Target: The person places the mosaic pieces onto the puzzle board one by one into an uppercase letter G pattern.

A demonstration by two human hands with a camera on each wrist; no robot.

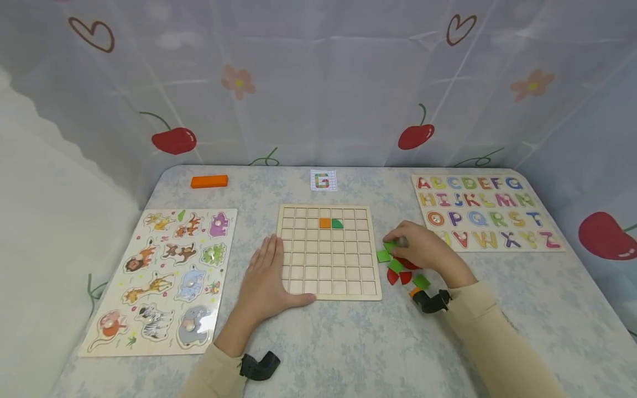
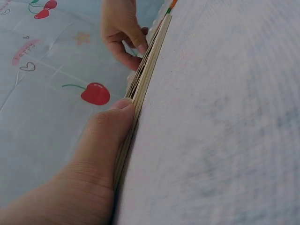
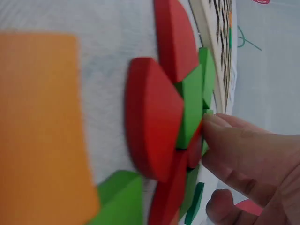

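A wooden grid board (image 1: 325, 260) lies mid-table, with an orange square tile (image 1: 325, 223) and a green quarter-circle tile (image 1: 337, 224) side by side in its upper cells. My left hand (image 1: 266, 282) rests along the board's left side, fingers straight, its thumb at the near edge. Right of the board, my right hand (image 1: 422, 246) pinches a green square tile (image 1: 390, 246) between thumb and fingers, over a loose pile. That pile has red quarter-circle tiles (image 3: 154, 117), other green tiles (image 1: 421, 282) and an orange tile (image 3: 42, 131). The hand covers part of it.
Behind the board lies a small pattern card (image 1: 323, 181) printed with a coloured G-like shape. An orange bar (image 1: 209, 181) is at the back left. An animal puzzle (image 1: 171, 298) lies on the left, an alphabet puzzle (image 1: 542, 226) at the back right, close behind my right hand.
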